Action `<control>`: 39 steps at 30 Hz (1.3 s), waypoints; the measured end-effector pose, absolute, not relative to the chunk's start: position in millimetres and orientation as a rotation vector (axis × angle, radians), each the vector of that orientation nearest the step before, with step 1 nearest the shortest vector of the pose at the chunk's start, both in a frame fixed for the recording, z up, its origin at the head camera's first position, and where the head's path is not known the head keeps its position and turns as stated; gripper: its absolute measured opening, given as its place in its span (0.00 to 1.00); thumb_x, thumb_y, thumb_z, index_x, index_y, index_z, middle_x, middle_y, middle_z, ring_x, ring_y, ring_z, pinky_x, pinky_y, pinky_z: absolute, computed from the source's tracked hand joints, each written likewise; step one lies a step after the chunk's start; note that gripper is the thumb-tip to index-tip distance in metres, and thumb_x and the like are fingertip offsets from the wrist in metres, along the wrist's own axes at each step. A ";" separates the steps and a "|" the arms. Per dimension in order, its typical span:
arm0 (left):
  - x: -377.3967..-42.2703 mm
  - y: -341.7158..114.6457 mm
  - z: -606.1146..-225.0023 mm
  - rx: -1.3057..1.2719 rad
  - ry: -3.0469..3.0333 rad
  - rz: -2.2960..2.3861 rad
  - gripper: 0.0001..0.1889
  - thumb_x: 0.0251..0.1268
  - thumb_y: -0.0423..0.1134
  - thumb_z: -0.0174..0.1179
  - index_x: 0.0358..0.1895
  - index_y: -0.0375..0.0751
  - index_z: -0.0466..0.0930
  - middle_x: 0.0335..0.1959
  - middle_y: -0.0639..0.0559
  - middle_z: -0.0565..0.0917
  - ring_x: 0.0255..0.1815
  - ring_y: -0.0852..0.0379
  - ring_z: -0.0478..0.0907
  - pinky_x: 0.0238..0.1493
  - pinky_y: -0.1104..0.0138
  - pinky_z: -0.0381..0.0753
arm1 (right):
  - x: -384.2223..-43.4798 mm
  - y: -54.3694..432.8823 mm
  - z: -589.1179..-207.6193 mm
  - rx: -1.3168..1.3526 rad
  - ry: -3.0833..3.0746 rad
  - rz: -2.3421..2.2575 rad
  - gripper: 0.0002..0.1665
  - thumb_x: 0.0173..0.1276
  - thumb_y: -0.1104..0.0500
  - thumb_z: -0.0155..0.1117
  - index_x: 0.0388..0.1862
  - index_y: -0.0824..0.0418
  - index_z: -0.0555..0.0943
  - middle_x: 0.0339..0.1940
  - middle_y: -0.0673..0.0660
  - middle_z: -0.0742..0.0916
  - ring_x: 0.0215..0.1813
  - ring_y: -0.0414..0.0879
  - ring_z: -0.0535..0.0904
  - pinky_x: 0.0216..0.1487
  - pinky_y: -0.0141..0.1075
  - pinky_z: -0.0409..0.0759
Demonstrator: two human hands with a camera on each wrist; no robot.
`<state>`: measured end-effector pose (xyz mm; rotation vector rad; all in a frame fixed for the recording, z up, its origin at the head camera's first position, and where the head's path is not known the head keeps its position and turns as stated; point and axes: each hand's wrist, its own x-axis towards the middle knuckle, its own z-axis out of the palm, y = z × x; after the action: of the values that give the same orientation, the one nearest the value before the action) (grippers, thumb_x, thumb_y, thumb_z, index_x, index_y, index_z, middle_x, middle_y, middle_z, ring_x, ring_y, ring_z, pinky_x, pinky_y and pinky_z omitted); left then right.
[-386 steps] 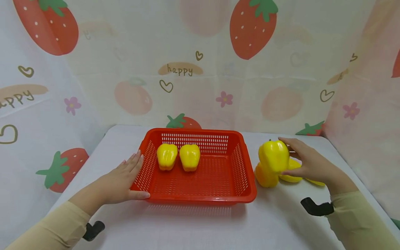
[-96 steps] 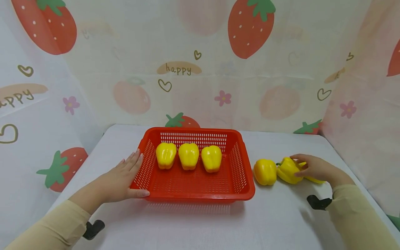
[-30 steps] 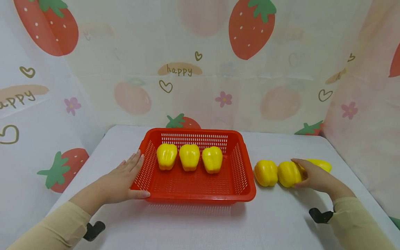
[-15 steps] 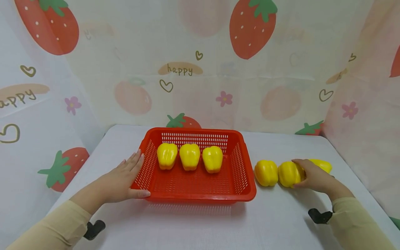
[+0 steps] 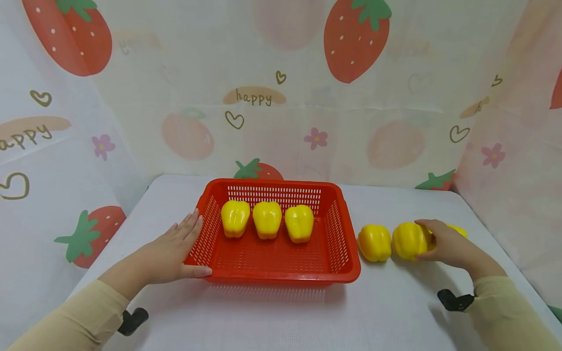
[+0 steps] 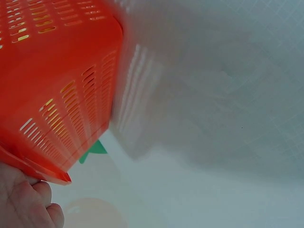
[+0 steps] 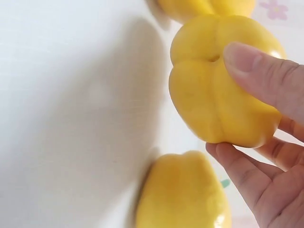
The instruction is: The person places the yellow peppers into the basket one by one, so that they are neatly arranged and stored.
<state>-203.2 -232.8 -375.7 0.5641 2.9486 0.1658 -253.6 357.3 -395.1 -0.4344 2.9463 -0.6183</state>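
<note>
My right hand (image 5: 452, 247) grips a yellow bell pepper (image 5: 409, 241) to the right of the red basket (image 5: 281, 279). In the right wrist view, the thumb presses on the pepper (image 7: 199, 95) while the fingers support its other side. Between this pepper and the basket sits another yellow bell pepper (image 5: 374, 243) on the table. My left hand (image 5: 164, 258) rests on the basket's left rim, fingers straight and thumb on the front edge. Inside, three yellow bell peppers stand in a row: left (image 5: 235, 219), middle (image 5: 267, 220) and right (image 5: 299, 224).
Behind my right hand a yellow object (image 5: 458, 230) shows only in part; its kind is hard to tell from the head view. A white cloth covers the table (image 5: 263, 321). Strawberry-print curtain (image 5: 272, 131) hangs behind the table and at both sides.
A third pepper has come into the basket since the oldest frame. In the last half second, my right hand and its pepper shift slightly up and right. The left hand stays on the rim.
</note>
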 end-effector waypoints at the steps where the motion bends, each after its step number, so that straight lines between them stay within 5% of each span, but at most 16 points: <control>1: -203.3 -232.8 -375.6 0.563 2.948 0.167 0.62 0.41 0.75 0.54 0.72 0.35 0.40 0.73 0.39 0.41 0.72 0.41 0.39 0.67 0.45 0.48 | -253.7 357.7 -393.1 -0.452 2.956 -0.616 0.52 0.45 0.47 0.75 0.63 0.70 0.62 0.59 0.71 0.70 0.55 0.63 0.68 0.56 0.60 0.66; 21: -204.8 -234.3 -377.0 0.600 2.961 0.152 0.63 0.39 0.78 0.49 0.71 0.34 0.40 0.73 0.39 0.41 0.72 0.41 0.39 0.67 0.45 0.48 | -255.6 348.2 -355.1 -0.580 2.956 -0.669 0.53 0.47 0.46 0.74 0.64 0.70 0.60 0.58 0.68 0.71 0.53 0.64 0.72 0.53 0.55 0.73; 39: -201.7 -232.2 -373.6 0.582 2.958 0.181 0.62 0.41 0.75 0.54 0.71 0.33 0.40 0.73 0.39 0.41 0.72 0.40 0.39 0.67 0.45 0.47 | -251.9 300.1 -309.8 -0.828 2.897 -0.784 0.49 0.49 0.50 0.74 0.66 0.61 0.61 0.56 0.55 0.73 0.54 0.52 0.74 0.53 0.48 0.74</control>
<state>-201.7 -232.2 -373.6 0.5823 2.9575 0.1810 -251.9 300.1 -309.8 -0.8278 2.8974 -0.7836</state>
